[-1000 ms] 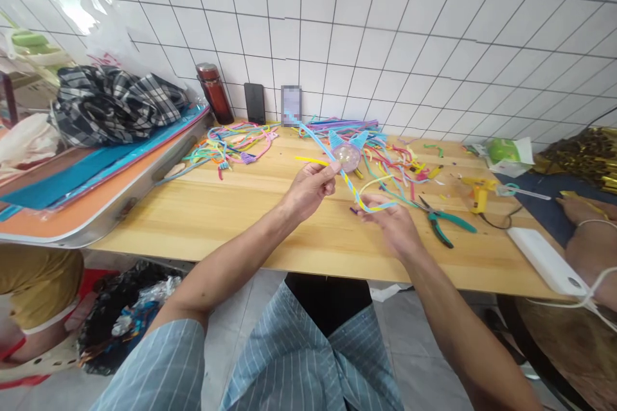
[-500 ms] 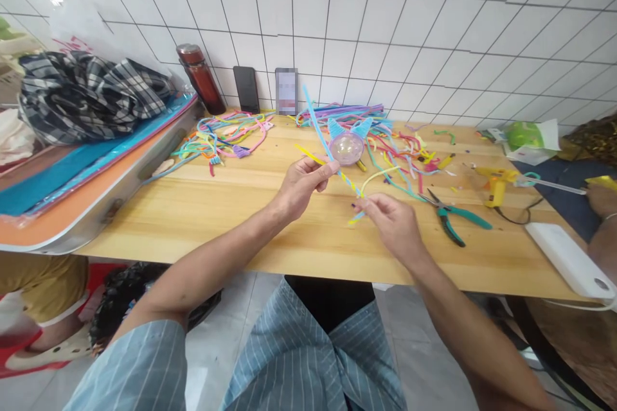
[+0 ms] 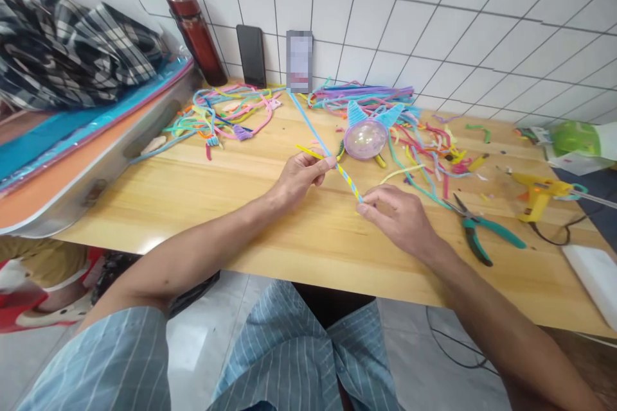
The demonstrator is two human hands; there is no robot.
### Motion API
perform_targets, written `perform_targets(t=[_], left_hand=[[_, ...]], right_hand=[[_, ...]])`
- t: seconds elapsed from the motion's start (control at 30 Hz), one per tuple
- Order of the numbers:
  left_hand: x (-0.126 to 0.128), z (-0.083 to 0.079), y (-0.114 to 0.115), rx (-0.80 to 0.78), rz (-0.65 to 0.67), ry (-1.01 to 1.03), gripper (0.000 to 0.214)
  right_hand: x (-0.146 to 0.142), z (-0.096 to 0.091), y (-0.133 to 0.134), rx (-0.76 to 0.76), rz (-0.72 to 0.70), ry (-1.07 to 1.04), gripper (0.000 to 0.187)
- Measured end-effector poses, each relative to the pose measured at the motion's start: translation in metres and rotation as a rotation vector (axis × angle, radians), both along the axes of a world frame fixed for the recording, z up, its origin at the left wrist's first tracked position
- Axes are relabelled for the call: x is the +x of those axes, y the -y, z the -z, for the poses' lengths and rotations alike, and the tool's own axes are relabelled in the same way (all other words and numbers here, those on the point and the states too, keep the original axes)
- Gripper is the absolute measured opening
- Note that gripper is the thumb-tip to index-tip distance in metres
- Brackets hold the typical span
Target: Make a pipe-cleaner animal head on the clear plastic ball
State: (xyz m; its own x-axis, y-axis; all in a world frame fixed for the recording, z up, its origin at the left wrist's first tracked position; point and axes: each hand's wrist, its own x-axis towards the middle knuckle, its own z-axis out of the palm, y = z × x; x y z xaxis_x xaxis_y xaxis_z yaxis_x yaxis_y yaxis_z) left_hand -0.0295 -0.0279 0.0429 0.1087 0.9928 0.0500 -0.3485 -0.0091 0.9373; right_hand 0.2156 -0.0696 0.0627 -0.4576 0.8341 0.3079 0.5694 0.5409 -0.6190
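Note:
Between my hands runs a pair of pipe cleaners (image 3: 348,181), one blue and one yellow, twisted together in a spiral. My left hand (image 3: 303,173) pinches them where the twist ends; beyond it the loose blue and yellow ends spread apart. My right hand (image 3: 396,215) pinches the lower end of the twisted stretch, with thumb and forefinger closed on it. Just behind the hands sits a clear round dome with a purple rim (image 3: 366,139) and two blue pipe-cleaner ears. A pale yellow pipe cleaner (image 3: 402,173) lies on the table by my right hand.
Pliers (image 3: 482,231) and a yellow glue gun (image 3: 540,194) lie to the right, near a white box (image 3: 592,279). Piles of pipe cleaners (image 3: 231,115) lie along the back. A red flask (image 3: 197,38) and two phones (image 3: 251,56) stand against the wall; a case (image 3: 101,186) is at left.
The camera view has shifted closer to the table. My right hand's fingers have rolled over the lower end of the twist, and its tail no longer shows below them. My left hand keeps its pinch.

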Motion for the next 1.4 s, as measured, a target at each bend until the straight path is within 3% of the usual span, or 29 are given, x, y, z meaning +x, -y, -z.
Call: perform_targets(t=[0.07,0.13,0.3,0.4,0.53,0.63,0.7,0.8,0.97,1.1,1.27,1.4], left_hand=[[-0.003,0.002,-0.002,0.029,0.007,-0.005,0.044],[-0.005,0.003,-0.003,0.047,0.017,0.001,0.045],[-0.006,0.002,-0.002,0.081,0.088,-0.014,0.048],[-0.004,0.000,0.000,0.063,0.074,-0.028,0.046],[-0.002,-0.003,0.004,0.033,0.008,-0.049,0.042],[0.000,-0.004,0.008,0.022,-0.032,-0.077,0.041],[0.001,-0.003,0.010,0.025,-0.046,-0.085,0.041],[0.002,0.002,0.010,0.037,-0.079,-0.070,0.042],[0.003,0.005,0.009,0.016,-0.118,-0.006,0.041],[0.004,0.005,0.009,-0.072,-0.099,0.081,0.038],[0.002,0.002,0.006,-0.188,-0.060,0.197,0.035],[-0.002,-0.002,0.004,-0.219,-0.038,0.207,0.035]], right_hand=[[0.000,-0.001,-0.003,-0.377,-0.114,-0.123,0.047],[0.002,0.000,-0.007,-0.620,-0.205,-0.242,0.053],[0.006,-0.004,-0.008,-0.821,-0.346,-0.260,0.059],[0.004,-0.008,-0.003,-0.708,-0.290,-0.104,0.054],[0.000,-0.001,0.003,-0.331,-0.135,0.164,0.040],[0.000,0.012,0.002,-0.060,0.059,0.378,0.026],[0.001,0.019,0.000,0.020,0.196,0.452,0.025],[0.002,0.021,-0.004,-0.073,0.300,0.310,0.030],[0.000,0.022,-0.008,-0.402,0.303,-0.395,0.034],[-0.008,0.023,-0.006,-0.422,0.288,-0.723,0.041],[-0.015,0.023,0.003,-0.258,0.280,-0.741,0.034],[-0.004,0.018,0.012,0.035,0.212,-0.358,0.020]])
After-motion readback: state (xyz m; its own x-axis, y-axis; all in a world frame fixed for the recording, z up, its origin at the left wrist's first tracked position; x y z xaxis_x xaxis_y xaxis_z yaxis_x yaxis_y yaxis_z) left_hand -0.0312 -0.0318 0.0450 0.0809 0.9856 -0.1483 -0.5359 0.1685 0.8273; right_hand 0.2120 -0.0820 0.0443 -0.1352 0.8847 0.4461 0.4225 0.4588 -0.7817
